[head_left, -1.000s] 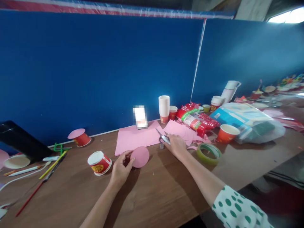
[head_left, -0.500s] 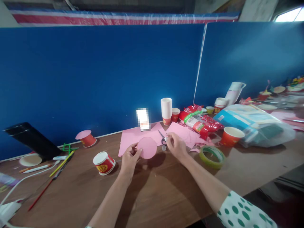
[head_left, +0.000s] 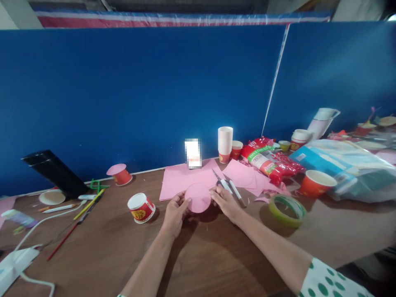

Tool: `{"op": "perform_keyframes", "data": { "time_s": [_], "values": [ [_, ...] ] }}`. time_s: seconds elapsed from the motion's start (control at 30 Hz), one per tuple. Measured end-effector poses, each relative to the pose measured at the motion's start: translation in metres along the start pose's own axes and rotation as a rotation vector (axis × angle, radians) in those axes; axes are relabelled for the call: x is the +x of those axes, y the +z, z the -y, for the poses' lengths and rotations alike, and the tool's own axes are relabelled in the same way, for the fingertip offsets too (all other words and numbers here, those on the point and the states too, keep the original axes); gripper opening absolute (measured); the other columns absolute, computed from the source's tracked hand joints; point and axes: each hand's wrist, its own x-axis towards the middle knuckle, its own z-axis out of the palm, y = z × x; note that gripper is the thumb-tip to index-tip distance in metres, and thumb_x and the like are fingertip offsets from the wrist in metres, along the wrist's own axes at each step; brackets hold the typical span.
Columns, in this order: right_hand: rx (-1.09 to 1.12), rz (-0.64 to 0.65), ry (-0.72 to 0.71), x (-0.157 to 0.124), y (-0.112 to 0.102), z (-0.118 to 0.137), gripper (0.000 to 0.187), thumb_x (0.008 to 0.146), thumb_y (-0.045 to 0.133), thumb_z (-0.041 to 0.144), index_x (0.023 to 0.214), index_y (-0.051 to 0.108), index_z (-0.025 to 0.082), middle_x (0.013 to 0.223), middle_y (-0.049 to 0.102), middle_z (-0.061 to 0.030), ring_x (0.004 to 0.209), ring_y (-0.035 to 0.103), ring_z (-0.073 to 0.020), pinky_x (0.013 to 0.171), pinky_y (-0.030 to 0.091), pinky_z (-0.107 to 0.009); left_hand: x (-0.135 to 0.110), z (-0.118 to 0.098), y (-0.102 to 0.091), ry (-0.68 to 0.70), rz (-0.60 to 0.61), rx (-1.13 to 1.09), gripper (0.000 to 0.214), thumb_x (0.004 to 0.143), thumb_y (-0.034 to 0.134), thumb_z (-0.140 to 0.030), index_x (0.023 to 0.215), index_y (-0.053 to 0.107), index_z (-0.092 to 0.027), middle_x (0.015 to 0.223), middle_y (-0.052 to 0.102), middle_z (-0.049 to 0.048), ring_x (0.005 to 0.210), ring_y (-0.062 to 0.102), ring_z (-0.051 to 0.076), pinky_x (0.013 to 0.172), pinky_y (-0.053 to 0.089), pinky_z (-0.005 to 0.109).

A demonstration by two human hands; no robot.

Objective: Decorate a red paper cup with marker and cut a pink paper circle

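Note:
A round pink paper disc (head_left: pixel 198 198) is held up over the table between both hands. My left hand (head_left: pixel 177 211) pinches its left edge with the thumb in front. My right hand (head_left: pixel 226 203) is closed at the disc's right edge, fingers and thumb together on it. Behind the disc lie pink paper sheets (head_left: pixel 176 181). Scissors (head_left: pixel 219 178) and a white pen (head_left: pixel 236 190) rest just beyond my right hand. To the left stands a red and white paper cup (head_left: pixel 141 208). Farther back, another red cup (head_left: pixel 123 177) has a pink disc on its end.
A tape roll (head_left: pixel 287 211), an orange cup (head_left: pixel 317 183) and a plastic bag (head_left: pixel 349 165) lie to the right. A red packet (head_left: pixel 272 161) and stacked cups (head_left: pixel 225 142) are at the back. Left are a black bottle (head_left: pixel 55 173), brushes (head_left: pixel 77 225) and a power strip (head_left: pixel 18 268).
My right hand has moved in from beside the scissors to the disc's right edge. The white pen now lies by the scissors. The view has shifted slightly left.

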Motion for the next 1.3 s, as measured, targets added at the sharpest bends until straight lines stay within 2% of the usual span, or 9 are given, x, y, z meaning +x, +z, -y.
{"op": "perform_keyframes", "data": {
  "time_s": [0.13,0.27,0.43,0.6,0.73,0.83,1.0,1.3],
  "values": [
    [0.006,0.022,0.009,0.001,-0.001,0.003,0.029,0.074,0.061,0.046,0.069,0.057,0.017,0.055,0.045,0.0043,0.052,0.040,-0.0105,0.051,0.032,-0.024,0.000,0.002,0.000,-0.027,0.016,0.008,0.052,0.058,0.080,-0.027,0.103,0.058,-0.013,0.086,0.068,0.0037,0.065,0.062,0.009,0.058,0.052,0.019],
    [-0.019,-0.021,-0.004,0.001,0.000,0.003,0.026,0.072,0.062,0.043,0.066,0.056,0.018,0.056,0.044,0.0044,0.052,0.037,-0.0105,0.052,0.030,-0.025,-0.003,0.002,0.000,-0.057,0.035,0.032,0.047,0.062,0.079,-0.032,0.101,0.061,-0.013,0.092,0.067,0.0065,0.069,0.062,0.011,0.057,0.053,0.020],
    [0.003,-0.026,-0.027,0.003,-0.001,-0.002,0.027,0.073,0.061,0.043,0.066,0.055,0.018,0.055,0.042,0.0051,0.052,0.037,-0.0101,0.052,0.030,-0.025,-0.005,0.004,-0.001,-0.143,0.113,0.178,0.044,0.061,0.079,-0.035,0.094,0.065,-0.010,0.081,0.068,0.0071,0.064,0.061,0.010,0.053,0.050,0.018],
    [0.052,-0.007,0.028,0.004,-0.001,-0.004,0.028,0.072,0.063,0.045,0.067,0.056,0.018,0.052,0.045,0.0050,0.049,0.039,-0.0096,0.047,0.028,-0.023,-0.005,0.006,0.001,-0.105,0.050,0.361,0.033,0.060,0.078,-0.036,0.076,0.066,-0.009,0.059,0.064,0.0026,0.048,0.055,0.008,0.045,0.045,0.018],
    [0.131,0.007,0.098,0.002,0.001,-0.002,0.033,0.069,0.065,0.049,0.070,0.056,0.018,0.053,0.049,0.0044,0.048,0.041,-0.0089,0.043,0.027,-0.021,-0.003,0.009,0.002,-0.012,0.003,0.440,0.029,0.061,0.076,-0.035,0.072,0.065,-0.011,0.056,0.064,0.0009,0.044,0.056,0.010,0.043,0.044,0.020],
    [0.155,0.033,0.120,0.001,0.003,-0.002,0.036,0.065,0.069,0.050,0.072,0.055,0.017,0.055,0.051,0.0044,0.047,0.043,-0.0082,0.042,0.027,-0.020,-0.003,0.011,0.002,0.019,-0.003,0.413,0.030,0.062,0.075,-0.034,0.079,0.067,-0.011,0.060,0.065,0.0002,0.048,0.058,0.011,0.047,0.048,0.022],
    [0.176,0.073,0.134,0.001,0.004,-0.003,0.037,0.063,0.072,0.048,0.070,0.051,0.018,0.055,0.049,0.0061,0.047,0.040,-0.0072,0.042,0.026,-0.020,-0.004,0.010,0.003,-0.037,0.020,0.318,0.035,0.061,0.076,-0.035,0.085,0.068,-0.010,0.066,0.066,0.0021,0.055,0.060,0.011,0.052,0.053,0.022],
    [0.162,0.051,0.139,-0.001,0.005,0.000,0.041,0.063,0.071,0.052,0.065,0.048,0.019,0.056,0.045,0.0071,0.048,0.036,-0.0064,0.044,0.026,-0.020,-0.005,0.009,0.007,-0.085,-0.002,0.222,0.043,0.055,0.081,-0.037,0.086,0.068,-0.009,0.066,0.069,0.0043,0.055,0.061,0.011,0.052,0.052,0.020]
  ]
}}
